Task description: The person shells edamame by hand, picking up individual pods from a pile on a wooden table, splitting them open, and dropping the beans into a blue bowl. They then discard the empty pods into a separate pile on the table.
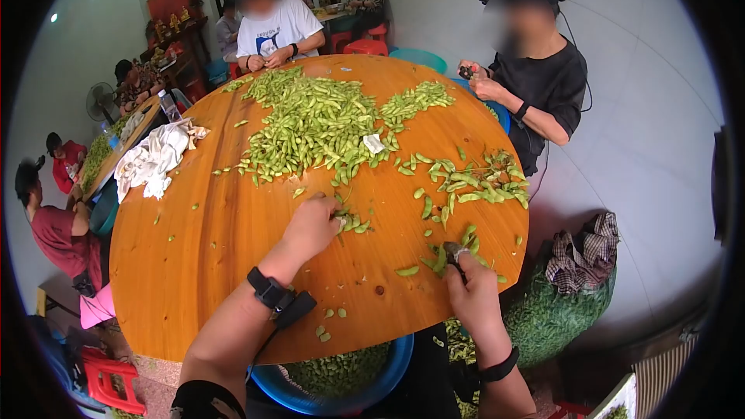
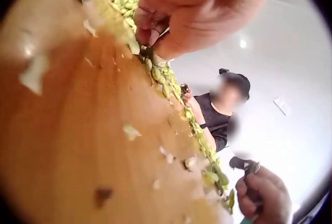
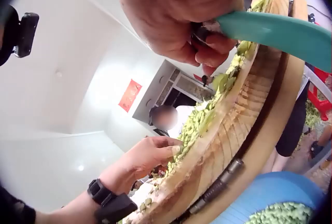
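My left hand [image 1: 312, 226] is low over the table, its curled fingertips pinching at a few green soybean pods [image 1: 355, 223]. In the left wrist view the thumb and fingers come together right at the pods [image 2: 156, 73]. Off to the right, my right hand [image 1: 475, 295] grips a tool with a dark end [image 1: 453, 251]. Its long teal handle [image 3: 280, 33] sticks out past the palm in the right wrist view; the rest is hidden by the fingers. Several loose pods [image 1: 470, 239] lie just beyond that hand. A large heap of pods [image 1: 318, 120] covers the table's far middle.
Under the near edge of the round wooden table [image 1: 233, 279] stands a blue basin [image 1: 400, 368] of shelled beans. A crumpled cloth [image 1: 159, 157] lies at left. Two people sit across, one in black [image 1: 543, 70]. A full green net sack [image 1: 563, 318] stands at right.
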`<move>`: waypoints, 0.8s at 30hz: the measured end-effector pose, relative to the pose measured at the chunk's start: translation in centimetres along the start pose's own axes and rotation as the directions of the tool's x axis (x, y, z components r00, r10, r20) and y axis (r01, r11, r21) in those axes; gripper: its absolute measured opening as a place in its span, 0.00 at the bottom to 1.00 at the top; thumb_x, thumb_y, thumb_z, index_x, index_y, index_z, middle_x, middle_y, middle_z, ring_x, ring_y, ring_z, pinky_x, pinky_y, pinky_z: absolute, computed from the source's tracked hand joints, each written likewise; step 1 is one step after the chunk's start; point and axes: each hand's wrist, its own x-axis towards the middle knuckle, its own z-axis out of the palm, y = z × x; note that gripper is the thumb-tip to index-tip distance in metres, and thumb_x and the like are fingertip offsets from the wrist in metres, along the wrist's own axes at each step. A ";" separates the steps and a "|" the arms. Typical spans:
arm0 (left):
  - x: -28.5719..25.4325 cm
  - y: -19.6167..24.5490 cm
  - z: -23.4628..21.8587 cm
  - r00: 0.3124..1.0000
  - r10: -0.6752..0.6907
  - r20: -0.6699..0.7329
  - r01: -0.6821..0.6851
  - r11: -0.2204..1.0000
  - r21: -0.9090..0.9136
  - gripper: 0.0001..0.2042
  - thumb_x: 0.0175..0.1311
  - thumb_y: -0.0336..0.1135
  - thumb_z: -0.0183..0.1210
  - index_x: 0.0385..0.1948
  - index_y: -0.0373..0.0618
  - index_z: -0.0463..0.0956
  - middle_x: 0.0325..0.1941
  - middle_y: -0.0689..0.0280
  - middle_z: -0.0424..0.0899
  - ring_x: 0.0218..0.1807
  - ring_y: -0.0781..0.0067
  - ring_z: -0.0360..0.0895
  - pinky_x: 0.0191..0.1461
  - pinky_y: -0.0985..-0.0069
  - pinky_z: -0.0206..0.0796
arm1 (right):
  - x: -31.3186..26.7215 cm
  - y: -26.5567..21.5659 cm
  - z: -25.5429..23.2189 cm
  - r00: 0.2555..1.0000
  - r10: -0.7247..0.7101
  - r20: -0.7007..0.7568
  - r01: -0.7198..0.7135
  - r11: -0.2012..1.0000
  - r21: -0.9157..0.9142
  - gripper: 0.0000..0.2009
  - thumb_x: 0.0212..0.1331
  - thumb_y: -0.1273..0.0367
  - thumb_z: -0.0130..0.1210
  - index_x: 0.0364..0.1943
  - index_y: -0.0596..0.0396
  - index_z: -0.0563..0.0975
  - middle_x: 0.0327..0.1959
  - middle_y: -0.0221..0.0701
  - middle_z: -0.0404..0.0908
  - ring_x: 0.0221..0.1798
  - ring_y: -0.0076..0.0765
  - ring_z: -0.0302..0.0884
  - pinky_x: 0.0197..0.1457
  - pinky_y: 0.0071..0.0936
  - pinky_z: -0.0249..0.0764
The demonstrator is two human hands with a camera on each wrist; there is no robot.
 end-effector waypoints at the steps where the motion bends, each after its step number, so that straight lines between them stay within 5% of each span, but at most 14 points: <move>1: 0.4 -0.5 0.1 0.998 -0.004 0.070 0.008 0.998 -0.056 0.08 0.55 0.27 0.59 0.35 0.36 0.78 0.35 0.51 0.79 0.39 0.45 0.78 0.45 0.61 0.70 | -0.1 -0.6 -0.1 1.000 -0.020 0.022 0.020 1.000 0.018 0.06 0.58 0.76 0.53 0.38 0.64 0.74 0.24 0.46 0.74 0.28 0.46 0.74 0.32 0.32 0.70; 2: 0.4 -0.9 0.0 0.997 -0.002 0.073 0.006 0.998 -0.056 0.08 0.55 0.27 0.59 0.35 0.36 0.78 0.35 0.51 0.79 0.39 0.45 0.78 0.45 0.61 0.70 | -0.2 -0.9 0.0 0.998 -0.038 0.042 0.036 0.999 0.036 0.07 0.58 0.76 0.53 0.39 0.64 0.73 0.27 0.52 0.75 0.31 0.62 0.75 0.33 0.38 0.71; 3: 0.5 -1.1 -0.2 0.996 -0.005 0.090 0.007 1.000 -0.023 0.08 0.55 0.26 0.59 0.36 0.36 0.78 0.36 0.51 0.80 0.38 0.46 0.78 0.45 0.61 0.71 | -0.2 -1.1 0.3 0.999 -0.037 0.039 0.035 0.999 0.037 0.07 0.58 0.76 0.53 0.39 0.64 0.73 0.27 0.52 0.75 0.31 0.62 0.75 0.33 0.38 0.71; 5: 0.0 -1.0 -0.5 0.994 -0.012 0.106 0.011 1.000 0.012 0.09 0.55 0.26 0.59 0.38 0.36 0.79 0.37 0.51 0.81 0.37 0.46 0.78 0.45 0.61 0.71 | -0.3 -1.6 1.2 0.992 0.028 0.127 -0.060 0.966 0.252 0.07 0.59 0.76 0.52 0.40 0.64 0.74 0.25 0.47 0.76 0.28 0.49 0.78 0.33 0.34 0.72; 6: -0.9 -0.4 -0.9 0.997 0.028 0.079 -0.026 0.999 -0.027 0.10 0.56 0.25 0.58 0.41 0.36 0.79 0.38 0.51 0.81 0.36 0.49 0.79 0.43 0.63 0.72 | -0.1 -2.3 1.4 0.963 0.136 0.234 -0.205 0.931 0.301 0.07 0.62 0.74 0.53 0.41 0.62 0.76 0.24 0.36 0.78 0.24 0.28 0.77 0.27 0.26 0.72; 7: -1.7 0.3 -1.3 0.996 0.071 0.049 -0.068 0.996 -0.063 0.12 0.58 0.23 0.56 0.43 0.36 0.79 0.40 0.50 0.82 0.34 0.53 0.80 0.42 0.65 0.72 | 0.2 -2.8 1.8 0.962 0.140 0.234 -0.209 0.930 0.303 0.07 0.62 0.74 0.53 0.41 0.62 0.76 0.24 0.36 0.78 0.24 0.28 0.77 0.27 0.26 0.72; 8: -2.8 1.2 -1.8 0.996 0.072 0.055 -0.069 0.996 -0.061 0.12 0.58 0.23 0.56 0.43 0.36 0.79 0.40 0.50 0.82 0.34 0.53 0.80 0.42 0.65 0.72 | 0.5 -3.2 2.3 0.908 0.211 0.362 -0.347 0.862 0.368 0.07 0.63 0.73 0.53 0.41 0.60 0.76 0.24 0.31 0.79 0.23 0.22 0.75 0.24 0.21 0.70; 9: -3.8 2.4 -2.2 0.996 0.041 0.080 -0.027 0.984 -0.177 0.14 0.58 0.21 0.55 0.46 0.38 0.78 0.35 0.56 0.80 0.31 0.64 0.79 0.38 0.71 0.71 | 0.7 -3.7 2.8 0.835 0.258 0.486 -0.479 0.776 0.411 0.07 0.64 0.71 0.53 0.41 0.59 0.77 0.24 0.27 0.79 0.21 0.15 0.73 0.21 0.17 0.68; 10: -4.8 3.2 -2.2 0.994 0.012 0.110 0.020 0.956 -0.292 0.16 0.59 0.19 0.53 0.49 0.39 0.77 0.31 0.62 0.79 0.28 0.75 0.77 0.34 0.77 0.69 | 0.8 -3.4 3.9 0.817 0.246 0.522 -0.515 0.717 0.470 0.06 0.65 0.69 0.53 0.40 0.57 0.78 0.25 0.24 0.79 0.19 0.14 0.72 0.17 0.14 0.66; 13: -7.2 3.8 -1.7 0.976 -0.015 0.218 0.127 0.850 -0.510 0.18 0.62 0.18 0.49 0.54 0.39 0.75 0.36 0.58 0.81 0.30 0.78 0.77 0.37 0.78 0.70 | 1.1 -4.1 5.5 0.776 0.219 0.592 -0.569 0.647 0.507 0.07 0.66 0.69 0.52 0.39 0.58 0.78 0.25 0.25 0.79 0.19 0.16 0.72 0.17 0.15 0.66; 19: -9.2 3.2 -0.3 0.980 0.115 0.161 -0.021 0.869 -0.494 0.24 0.62 0.17 0.46 0.61 0.47 0.71 0.35 0.65 0.79 0.27 0.79 0.72 0.34 0.80 0.68 | -0.1 -4.7 6.7 0.763 0.195 0.616 -0.587 0.610 0.533 0.07 0.66 0.70 0.52 0.40 0.58 0.77 0.27 0.27 0.80 0.19 0.17 0.72 0.17 0.14 0.65; 21: -9.4 3.5 -0.4 0.971 0.014 0.237 0.145 0.754 -0.640 0.21 0.65 0.18 0.50 0.59 0.46 0.73 0.41 0.71 0.79 0.37 0.83 0.75 0.39 0.82 0.70 | -0.4 -4.6 6.8 0.765 0.218 0.607 -0.602 0.578 0.551 0.06 0.67 0.70 0.52 0.39 0.58 0.77 0.28 0.29 0.80 0.19 0.17 0.71 0.17 0.14 0.64; 22: -9.4 3.4 -0.1 0.971 0.017 0.239 0.146 0.750 -0.645 0.21 0.65 0.18 0.50 0.59 0.46 0.73 0.41 0.71 0.79 0.37 0.83 0.75 0.39 0.82 0.70 | -0.4 -4.4 6.7 0.730 0.225 0.645 -0.671 0.414 0.615 0.07 0.66 0.70 0.53 0.42 0.58 0.77 0.28 0.30 0.80 0.18 0.18 0.71 0.16 0.15 0.63; 24: -9.4 3.0 0.6 0.982 0.082 0.170 0.113 0.464 -0.879 0.20 0.65 0.19 0.54 0.58 0.45 0.73 0.45 0.70 0.80 0.40 0.83 0.75 0.42 0.82 0.70 | -0.2 -3.3 6.5 0.687 0.179 0.704 -0.726 0.138 0.674 0.10 0.65 0.70 0.54 0.47 0.59 0.76 0.29 0.33 0.79 0.18 0.21 0.69 0.15 0.17 0.60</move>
